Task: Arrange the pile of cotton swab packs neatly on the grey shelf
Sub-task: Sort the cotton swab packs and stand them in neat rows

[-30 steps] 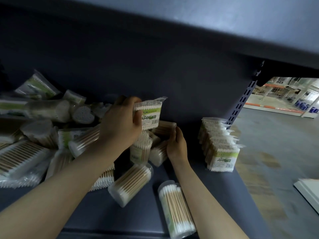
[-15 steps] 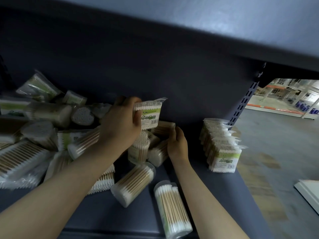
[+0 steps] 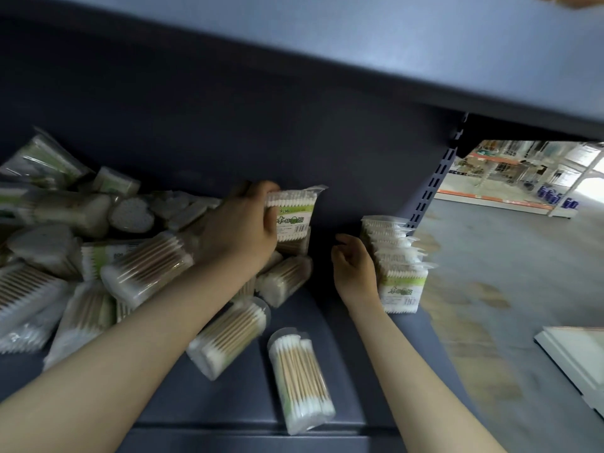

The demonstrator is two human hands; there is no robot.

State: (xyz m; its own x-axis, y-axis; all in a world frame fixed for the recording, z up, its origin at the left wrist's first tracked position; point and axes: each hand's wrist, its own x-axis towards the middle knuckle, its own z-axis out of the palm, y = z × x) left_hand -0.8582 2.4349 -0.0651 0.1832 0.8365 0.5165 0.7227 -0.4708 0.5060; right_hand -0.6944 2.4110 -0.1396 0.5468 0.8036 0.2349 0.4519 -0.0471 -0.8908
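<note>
A jumbled pile of cotton swab packs point(image 3: 98, 256) covers the left half of the grey shelf point(image 3: 235, 397). My left hand point(image 3: 238, 230) holds one flat pack with a green label point(image 3: 294, 214) upright above the pile. At the shelf's right end stands a neat row of upright packs point(image 3: 397, 266). My right hand point(image 3: 354, 266) rests against the left side of that row with fingers apart, holding nothing. Two cylindrical packs point(image 3: 300, 377) lie loose near the front edge.
The shelf above point(image 3: 327, 50) overhangs closely. A perforated upright post point(image 3: 434, 184) marks the shelf's right end. Beyond it lies bare concrete floor point(image 3: 496, 273), with a white board point(image 3: 578, 358) at the lower right.
My right hand has left the pile in the middle and moved right to the side of the upright row. My left hand keeps its pack in about the same place.
</note>
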